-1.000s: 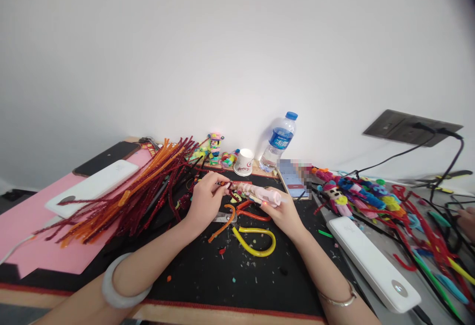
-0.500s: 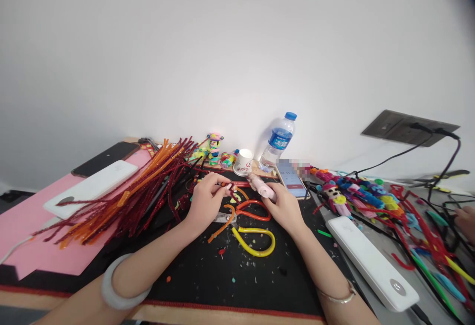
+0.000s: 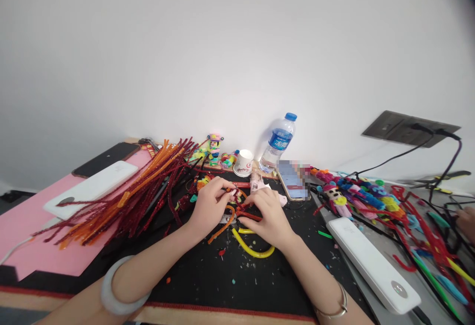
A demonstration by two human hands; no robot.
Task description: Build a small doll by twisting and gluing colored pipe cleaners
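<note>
Fuzzy red and orange stems [image 3: 148, 186] are fanning out at nine o'clock of the left hand [image 3: 212, 204], which is pinching a small red twist [image 3: 236, 195] above the black mat [image 3: 208, 275]. At its three o'clock the right hand [image 3: 270, 216] is curling, fingertips meeting the twist; I cannot tell whether it is gripping. Pinching close to the bend is, I judge, giving the firmest control over the springy wire. A glossy pink glue gun [image 3: 256, 180] is lying at the right hand's twelve o'clock, a smooth yellow loop [image 3: 256, 251] at six.
</note>
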